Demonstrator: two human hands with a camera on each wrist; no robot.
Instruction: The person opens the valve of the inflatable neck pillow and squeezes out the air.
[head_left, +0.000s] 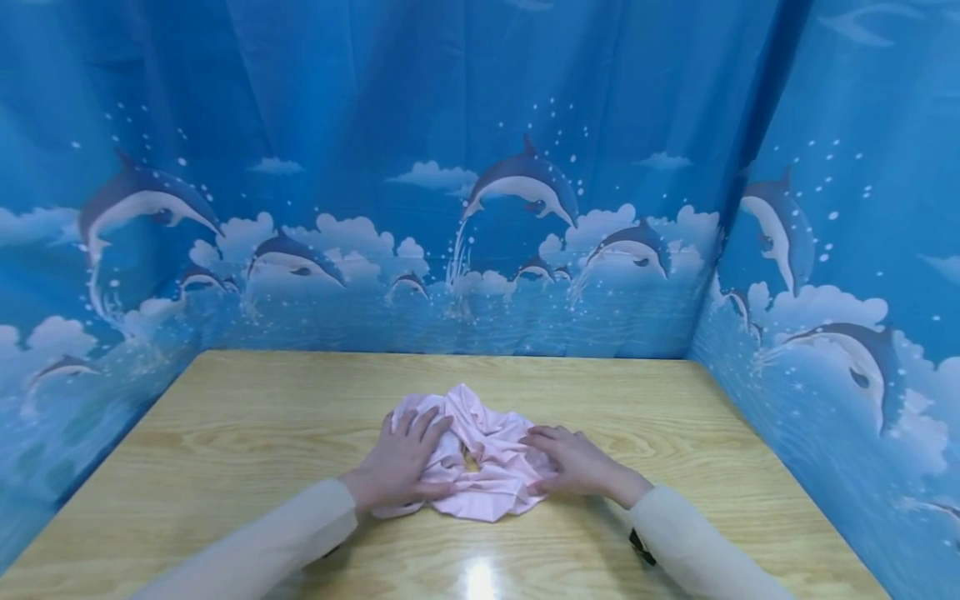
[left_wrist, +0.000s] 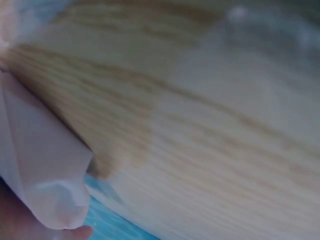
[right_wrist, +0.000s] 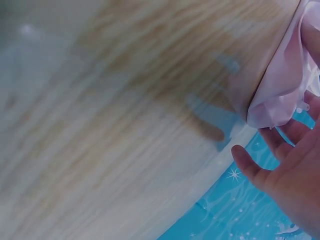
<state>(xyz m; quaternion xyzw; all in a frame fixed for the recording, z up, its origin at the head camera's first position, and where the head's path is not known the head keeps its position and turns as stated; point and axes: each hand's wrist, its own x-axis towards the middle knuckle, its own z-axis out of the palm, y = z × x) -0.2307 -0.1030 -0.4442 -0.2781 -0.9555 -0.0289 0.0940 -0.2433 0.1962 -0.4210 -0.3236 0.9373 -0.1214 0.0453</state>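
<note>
A pale pink cloth point(head_left: 491, 496) lies crumpled in folds on the wooden table, with a small yellowish patch point(head_left: 470, 459) showing through a gap near its middle. Spread over the cloth's left side is my left hand point(head_left: 401, 458), its fingers extended across the folds and the thumb pointing inward. My right hand point(head_left: 573, 462) touches the right edge, fingers and thumb apart, with a translucent patch point(head_left: 536, 458) between them. In the right wrist view, loosely bent fingers point(right_wrist: 250, 167) reach the hanging cloth point(right_wrist: 280, 95), beside a small clear piece point(right_wrist: 303, 106). The left wrist view catches only a cloth corner point(left_wrist: 60, 200) and fingertips.
The light wood-grain table point(head_left: 285, 400) stretches out on all sides of the cloth. Blue curtains point(head_left: 390, 100) printed with dolphins and clouds stand along its back, left and right edges. A dark item point(head_left: 642, 547) shows at the right sleeve cuff.
</note>
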